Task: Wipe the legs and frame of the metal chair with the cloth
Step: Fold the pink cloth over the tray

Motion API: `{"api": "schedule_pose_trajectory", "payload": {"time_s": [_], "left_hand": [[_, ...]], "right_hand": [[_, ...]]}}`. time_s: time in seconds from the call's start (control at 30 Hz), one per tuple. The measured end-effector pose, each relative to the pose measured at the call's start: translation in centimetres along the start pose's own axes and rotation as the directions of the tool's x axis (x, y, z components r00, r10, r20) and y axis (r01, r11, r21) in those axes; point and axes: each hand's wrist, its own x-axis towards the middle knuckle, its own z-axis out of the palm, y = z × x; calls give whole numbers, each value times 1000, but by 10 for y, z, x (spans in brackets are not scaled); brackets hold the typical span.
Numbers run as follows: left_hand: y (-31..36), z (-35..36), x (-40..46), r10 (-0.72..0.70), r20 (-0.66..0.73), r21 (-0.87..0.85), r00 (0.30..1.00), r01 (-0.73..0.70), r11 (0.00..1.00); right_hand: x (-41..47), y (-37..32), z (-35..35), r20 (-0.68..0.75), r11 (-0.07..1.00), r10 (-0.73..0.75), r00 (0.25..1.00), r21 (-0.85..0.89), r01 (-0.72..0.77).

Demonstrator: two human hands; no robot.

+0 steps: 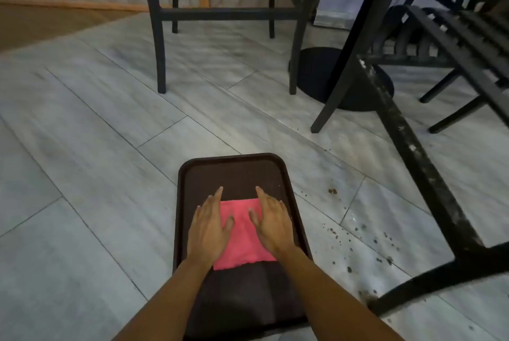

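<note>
I see the folded pink cloth [242,233] lying flat in the middle of a dark brown rectangular plastic tray [234,172] that sits on the floor straight ahead of me. My left hand [208,227] lies palm down on the cloth's left edge, fingers straight and spread, thumb resting on the pink fabric. My right hand [272,223] mirrors it on the right edge, fingers likewise extended and flat, thumb on the cloth. Neither hand is gripping anything; both simply press on the cloth and the tray beneath.

To my right stands the black metal chair [413,147] with a slatted seat, tipped at a slant; its near leg and lower crossbar are streaked with pale and dark grime. Brown crumbs of dirt [358,233] are scattered on the grey wood-look tile floor [96,147] between the tray and that chair. Farther off, a second black metal chair [220,14] stands upright, and beside it a round black table base [319,73] rests on the floor.
</note>
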Motion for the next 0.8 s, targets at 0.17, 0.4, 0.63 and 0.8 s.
{"api": "schedule_pose_trajectory", "payload": {"time_s": [0.17,0.4,0.63,0.8], "left_hand": [[-18,23,-9,-21,53,34,998,19,999],[-30,37,-18,-48,52,44,998,45,998],[-34,37,-19,-37,64,51,997,34,998],[-36,31,-24,-25,74,68,997,20,997]], "right_hand": [[2,8,39,93,1000,-12,996,8,11],[-3,13,68,120,994,-46,992,-97,58],[-4,7,71,-39,996,-21,999,-82,18],[-3,4,75,-126,990,-68,990,-129,52]]}}
